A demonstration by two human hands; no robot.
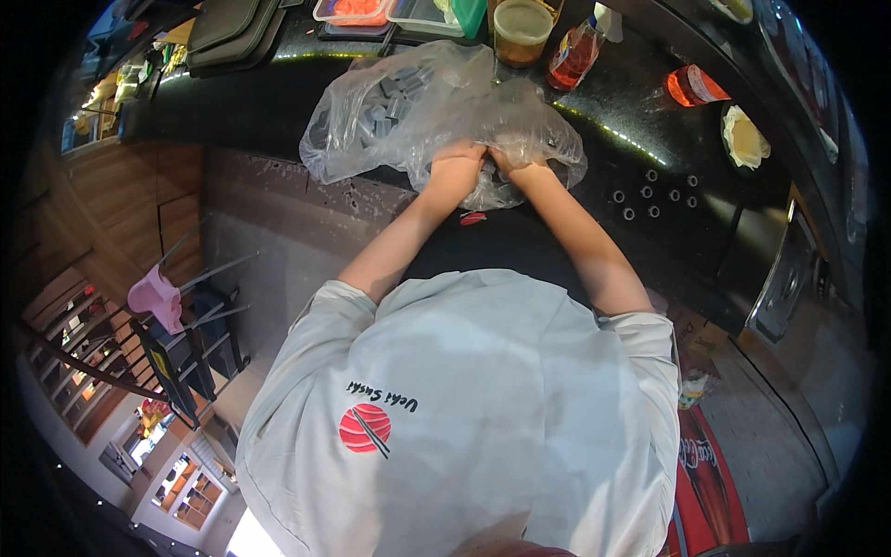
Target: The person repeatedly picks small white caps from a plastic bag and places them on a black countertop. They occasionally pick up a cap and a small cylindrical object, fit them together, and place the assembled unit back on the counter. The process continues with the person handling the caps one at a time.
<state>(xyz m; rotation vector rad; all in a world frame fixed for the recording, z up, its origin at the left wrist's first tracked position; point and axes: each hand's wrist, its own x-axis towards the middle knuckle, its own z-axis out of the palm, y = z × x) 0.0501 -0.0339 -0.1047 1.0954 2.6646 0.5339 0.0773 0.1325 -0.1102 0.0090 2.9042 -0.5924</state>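
A large clear plastic bag (408, 111) lies bunched on the dark counter in front of me. Several small clear plastic cups (380, 116) show through its left part. My left hand (457, 158) is closed on the gathered plastic at the near side of the bag. Close beside it, my right hand (518, 165) also grips the plastic, with folds of the bag covering part of its fingers. The fingertips of both hands almost meet. To the right of the bag, several small round cups (647, 192) with pale rims stand apart on the counter.
Behind the bag are food containers (357, 11), a lidded tub of brown contents (522, 35) and a bottle of red liquid (577, 56). Another red bottle (694, 85) and a pale paper-lined bowl (744, 137) are at the right. Dark trays (232, 32) stack at the far left.
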